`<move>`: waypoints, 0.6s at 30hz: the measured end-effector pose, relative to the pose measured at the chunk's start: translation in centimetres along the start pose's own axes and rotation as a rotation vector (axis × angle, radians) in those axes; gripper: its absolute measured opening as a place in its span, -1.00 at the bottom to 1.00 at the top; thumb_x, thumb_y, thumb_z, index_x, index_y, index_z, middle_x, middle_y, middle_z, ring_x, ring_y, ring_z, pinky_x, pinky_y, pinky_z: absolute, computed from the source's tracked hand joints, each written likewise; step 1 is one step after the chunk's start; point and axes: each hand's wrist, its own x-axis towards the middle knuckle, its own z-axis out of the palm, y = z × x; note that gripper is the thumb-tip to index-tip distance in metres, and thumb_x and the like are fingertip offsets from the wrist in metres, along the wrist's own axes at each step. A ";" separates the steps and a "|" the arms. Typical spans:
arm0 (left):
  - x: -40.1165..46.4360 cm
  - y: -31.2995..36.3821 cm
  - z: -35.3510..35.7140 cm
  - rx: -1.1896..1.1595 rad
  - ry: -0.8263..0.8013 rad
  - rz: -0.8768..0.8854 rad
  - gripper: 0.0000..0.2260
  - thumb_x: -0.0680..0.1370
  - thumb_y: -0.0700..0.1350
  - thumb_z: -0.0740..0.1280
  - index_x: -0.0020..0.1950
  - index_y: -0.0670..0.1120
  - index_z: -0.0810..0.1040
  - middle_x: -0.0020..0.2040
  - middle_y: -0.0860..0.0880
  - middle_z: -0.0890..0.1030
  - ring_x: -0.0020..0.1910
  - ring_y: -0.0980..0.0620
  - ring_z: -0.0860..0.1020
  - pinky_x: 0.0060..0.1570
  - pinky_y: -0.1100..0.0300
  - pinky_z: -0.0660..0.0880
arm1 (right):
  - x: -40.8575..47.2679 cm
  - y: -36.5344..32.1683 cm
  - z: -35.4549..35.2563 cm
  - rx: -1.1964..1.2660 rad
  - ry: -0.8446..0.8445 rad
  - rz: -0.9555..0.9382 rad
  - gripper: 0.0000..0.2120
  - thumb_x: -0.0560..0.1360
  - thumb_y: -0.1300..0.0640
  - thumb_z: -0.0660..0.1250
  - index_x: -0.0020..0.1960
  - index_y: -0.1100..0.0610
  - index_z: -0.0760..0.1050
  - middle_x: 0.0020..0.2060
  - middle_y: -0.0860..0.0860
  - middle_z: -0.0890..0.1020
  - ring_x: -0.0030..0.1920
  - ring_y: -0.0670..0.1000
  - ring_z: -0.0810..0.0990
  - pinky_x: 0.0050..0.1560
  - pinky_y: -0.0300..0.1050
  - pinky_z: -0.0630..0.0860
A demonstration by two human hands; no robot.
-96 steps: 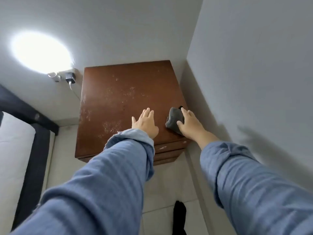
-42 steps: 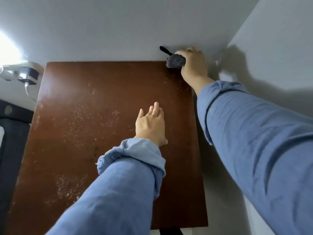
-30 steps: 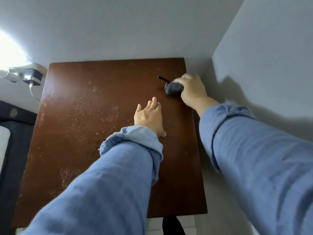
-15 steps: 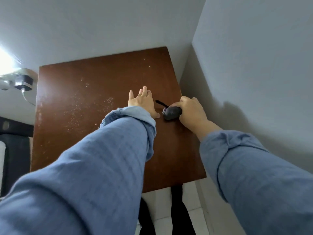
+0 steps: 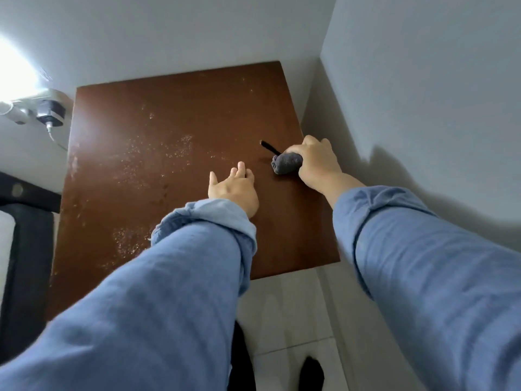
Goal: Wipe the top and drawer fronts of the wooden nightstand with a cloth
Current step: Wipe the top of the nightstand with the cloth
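The pale grey walls [image 5: 423, 66] meet in a corner behind the brown wooden nightstand [image 5: 174, 114], whose flat top is seen from above as a worktop; more of its front edge and of the pale tiled floor [image 5: 287, 311] is shown than half a second ago, and the far edge sits lower in the view. Pale dusty specks are spread over the left and middle of the top. Both blue long sleeves [image 5: 423, 277] are stretched forward over the top.

The left hand [image 5: 235, 190] is laid palm down on the wood with fingers extended, released and holding nothing. Half a second ago it lay just beside the cloth; a clear gap of wood is now seen between them.

The right hand [image 5: 317, 162] is clenched around the bunched dark grey cloth [image 5: 286, 163], which is pressed on the top near its right edge, about halfway back. The cloth has been shifted to the right, away from the left hand. A thin black strip [image 5: 269, 147] sticks out behind the cloth.

A black plug adapter [image 5: 50, 115] with a white cable is seen on the wall at the left.
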 end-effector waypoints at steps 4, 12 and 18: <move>0.3 0.8 0.0 -0.020 -0.010 -0.044 -0.49 0.62 -0.17 0.01 0.55 -0.11 -0.05 0.58 -0.02 -0.15 0.55 0.01 -0.07 0.46 -0.23 -0.13 | -5.8 1.4 0.7 0.074 -0.020 -0.044 -0.58 0.49 0.32 0.11 0.11 -0.09 0.57 -0.14 -0.03 0.33 -0.03 0.06 0.25 0.03 -0.07 0.33; -0.7 1.0 1.6 -0.070 0.093 -0.060 -0.46 0.61 -0.12 0.06 0.55 -0.12 -0.06 0.58 -0.02 -0.13 0.55 0.01 -0.08 0.44 -0.28 -0.11 | -16.4 2.9 1.0 -0.025 -0.182 -0.062 -0.56 0.49 0.36 0.19 0.18 -0.08 0.53 -0.13 -0.06 0.34 -0.07 0.04 0.25 -0.06 -0.17 0.27; -1.4 1.1 1.5 -0.084 0.091 -0.044 -0.47 0.63 -0.02 0.02 0.55 -0.12 -0.07 0.58 -0.01 -0.14 0.55 0.00 -0.09 0.46 -0.25 -0.14 | -16.5 0.9 -2.9 -0.055 -0.689 0.079 -0.69 0.39 0.11 0.27 0.11 0.04 0.59 0.01 0.08 0.61 0.06 0.15 0.56 0.05 -0.04 0.54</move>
